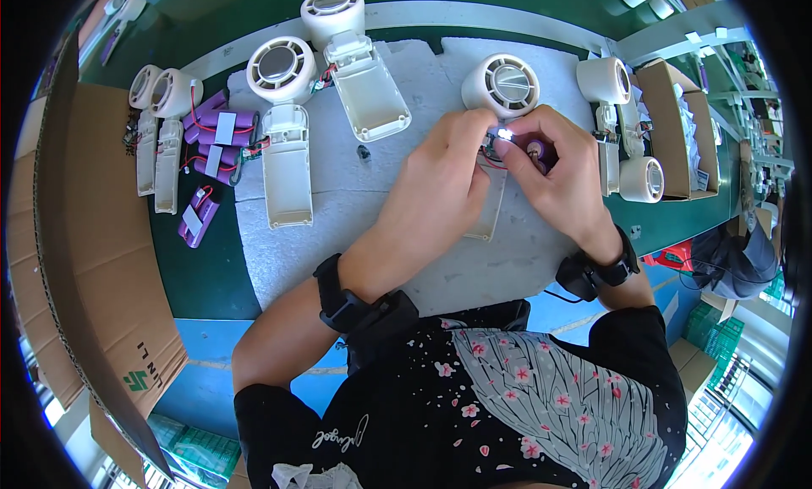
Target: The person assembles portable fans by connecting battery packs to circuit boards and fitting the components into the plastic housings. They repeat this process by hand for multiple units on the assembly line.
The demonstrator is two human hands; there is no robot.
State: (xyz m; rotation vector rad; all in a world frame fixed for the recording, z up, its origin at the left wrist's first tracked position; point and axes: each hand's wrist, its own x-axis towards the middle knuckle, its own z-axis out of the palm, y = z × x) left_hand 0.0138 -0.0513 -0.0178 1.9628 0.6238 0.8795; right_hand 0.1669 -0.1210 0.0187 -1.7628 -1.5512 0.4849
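Note:
In front of me lies a white handheld fan (501, 85), its round grille head pointing away and its opened handle shell (487, 214) toward me. Over the joint between head and handle, my left hand (444, 167) and my right hand (560, 169) meet with bent, closed fingers. Between their fingertips is a small circuit board (505, 134) with a bright white light on it. Thin red wires show below the left fingertips. A purple battery (541, 153) sits under my right hand's curled fingers, partly hidden by them.
White foam sheets (338, 206) cover the green bench. Left stand two opened fans (288, 163) (369, 87) and a pile of purple battery packs (227, 129). More fans (602, 81) lie right, beside a carton (677, 134) of parts. A large cardboard box (110, 235) borders the left.

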